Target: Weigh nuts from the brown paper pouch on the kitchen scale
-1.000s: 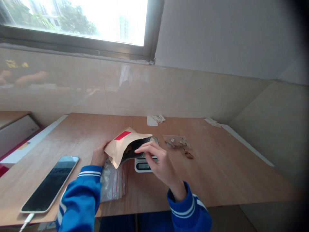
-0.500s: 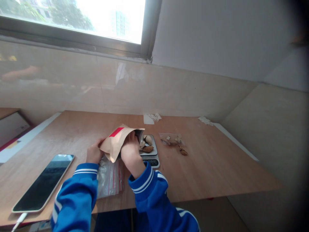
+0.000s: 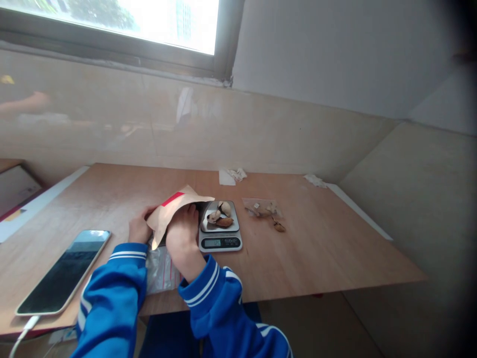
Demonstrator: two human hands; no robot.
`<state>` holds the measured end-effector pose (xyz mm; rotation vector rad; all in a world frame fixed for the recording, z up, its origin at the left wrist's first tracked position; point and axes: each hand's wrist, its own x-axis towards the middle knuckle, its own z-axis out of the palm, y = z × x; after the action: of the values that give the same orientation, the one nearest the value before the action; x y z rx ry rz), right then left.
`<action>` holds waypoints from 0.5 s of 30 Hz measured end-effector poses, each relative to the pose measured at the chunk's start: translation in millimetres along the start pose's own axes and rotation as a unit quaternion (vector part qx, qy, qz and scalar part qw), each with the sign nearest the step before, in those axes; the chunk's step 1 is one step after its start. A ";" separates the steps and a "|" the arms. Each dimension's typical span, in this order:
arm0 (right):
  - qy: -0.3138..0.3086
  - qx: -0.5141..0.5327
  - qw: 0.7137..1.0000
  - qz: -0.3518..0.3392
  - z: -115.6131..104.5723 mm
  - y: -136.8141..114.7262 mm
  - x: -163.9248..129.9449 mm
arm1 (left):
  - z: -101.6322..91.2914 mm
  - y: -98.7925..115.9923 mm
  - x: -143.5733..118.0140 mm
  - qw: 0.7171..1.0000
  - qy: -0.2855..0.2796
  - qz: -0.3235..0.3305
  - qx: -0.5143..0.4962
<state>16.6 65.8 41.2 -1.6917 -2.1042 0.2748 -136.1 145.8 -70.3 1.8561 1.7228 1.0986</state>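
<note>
Pouch (image 3: 169, 211) left of scale (image 3: 219, 233), nuts (image 3: 220, 217) on scale, phone (image 3: 63, 271) far left

Pouch: tan kraft paper pouch (image 3: 169, 211) with a red strip near its top, tilted, its open mouth facing right toward the scale.
Position: raised just above the wooden table, left of the scale, over clear zip bags.
Grip: held at both ends; the right fingers reach inside its mouth.

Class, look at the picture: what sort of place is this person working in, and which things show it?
Probably a makeshift weighing bench indoors: a plywood table against a tiled wall, a small digital scale holding nuts, a phone charging.
</note>
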 end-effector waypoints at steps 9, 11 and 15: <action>0.033 -0.087 0.990 0.102 4.6 -1.6 -9.7 | 6.3 -5.7 -0.7 0.997 0.026 -0.003 -0.071; 0.055 -0.089 0.990 0.092 3.7 -0.8 -11.7 | 5.4 -4.0 -1.5 0.997 0.027 0.010 -0.069; 0.066 -0.073 0.993 0.069 -2.0 0.3 -11.9 | 5.0 -3.6 -2.0 0.997 0.034 0.021 -0.071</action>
<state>19.7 54.2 40.4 -1.8898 -1.9562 0.0482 -134.6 145.7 -76.6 1.7949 1.6021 1.2800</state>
